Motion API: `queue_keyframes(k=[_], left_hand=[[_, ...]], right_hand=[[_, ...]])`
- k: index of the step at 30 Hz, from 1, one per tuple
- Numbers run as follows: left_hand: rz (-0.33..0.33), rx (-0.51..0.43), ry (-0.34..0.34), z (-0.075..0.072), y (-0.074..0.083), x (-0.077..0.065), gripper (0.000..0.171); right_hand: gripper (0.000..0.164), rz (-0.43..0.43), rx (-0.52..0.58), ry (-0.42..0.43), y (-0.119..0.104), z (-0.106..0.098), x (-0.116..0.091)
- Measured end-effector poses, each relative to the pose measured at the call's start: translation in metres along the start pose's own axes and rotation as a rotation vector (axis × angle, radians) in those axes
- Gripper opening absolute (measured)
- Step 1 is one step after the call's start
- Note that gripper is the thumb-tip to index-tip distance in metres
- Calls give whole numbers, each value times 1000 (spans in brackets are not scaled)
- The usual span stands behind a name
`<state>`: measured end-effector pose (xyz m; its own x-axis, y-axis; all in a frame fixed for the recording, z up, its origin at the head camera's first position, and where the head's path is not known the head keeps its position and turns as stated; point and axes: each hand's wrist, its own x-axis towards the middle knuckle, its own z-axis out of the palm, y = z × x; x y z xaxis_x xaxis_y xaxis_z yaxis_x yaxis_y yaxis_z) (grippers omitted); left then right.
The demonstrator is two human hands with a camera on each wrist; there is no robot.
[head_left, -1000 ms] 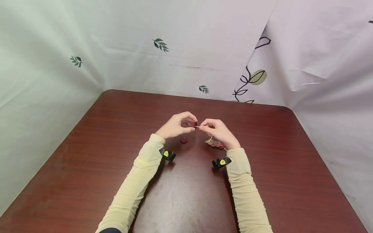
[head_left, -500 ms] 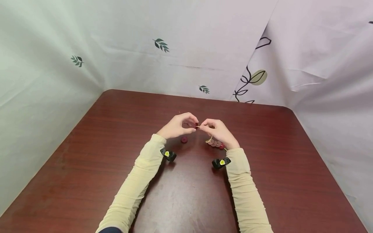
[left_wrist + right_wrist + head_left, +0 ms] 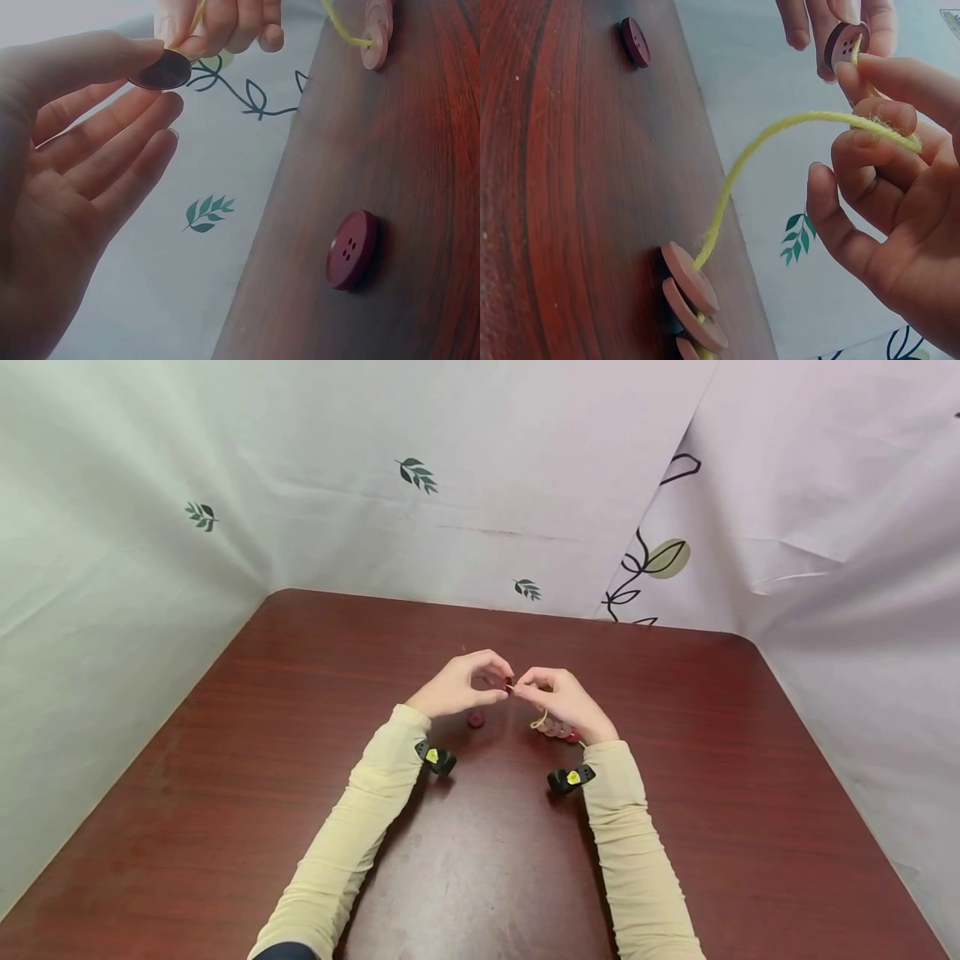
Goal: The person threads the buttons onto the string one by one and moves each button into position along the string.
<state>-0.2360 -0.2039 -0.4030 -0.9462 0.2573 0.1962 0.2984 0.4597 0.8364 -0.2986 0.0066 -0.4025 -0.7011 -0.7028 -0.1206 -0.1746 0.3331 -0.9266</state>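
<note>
My left hand [image 3: 459, 685] pinches a dark red button [image 3: 166, 70] between thumb and fingers, raised above the table. Facing it, my right hand [image 3: 558, 697] pinches a yellow string [image 3: 810, 117] near its end. In the right wrist view the string's tip touches the face of the held button at its holes; whether it passes through I cannot tell. From the right hand the string runs down to several pink and red threaded buttons [image 3: 690, 276] on the table. A loose maroon button [image 3: 351, 250] with four holes rests on the table below my left hand.
The brown wooden table [image 3: 465, 860] carries everything. White cloth [image 3: 480, 485] with leaf prints hangs behind its far edge and along the sides. A black wrist camera [image 3: 440, 762] sits on the left cuff, another black camera [image 3: 564, 779] on the right.
The left hand and its button have shifted slightly right, closer to the right hand and the string's end. The right hand has barely moved.
</note>
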Motion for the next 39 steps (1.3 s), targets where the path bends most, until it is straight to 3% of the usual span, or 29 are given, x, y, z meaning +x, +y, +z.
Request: queue_keyframes(k=[6, 13, 39], left_hand=[[12, 16, 12, -2, 1, -1, 29], [17, 9, 15, -2, 1, -1, 29], [57, 43, 5, 1, 0, 2, 29]], right_hand=[[36, 63, 48, -22, 1, -2, -1], [34, 36, -11, -14, 5, -4, 1], [40, 71, 7, -40, 1, -3, 0]])
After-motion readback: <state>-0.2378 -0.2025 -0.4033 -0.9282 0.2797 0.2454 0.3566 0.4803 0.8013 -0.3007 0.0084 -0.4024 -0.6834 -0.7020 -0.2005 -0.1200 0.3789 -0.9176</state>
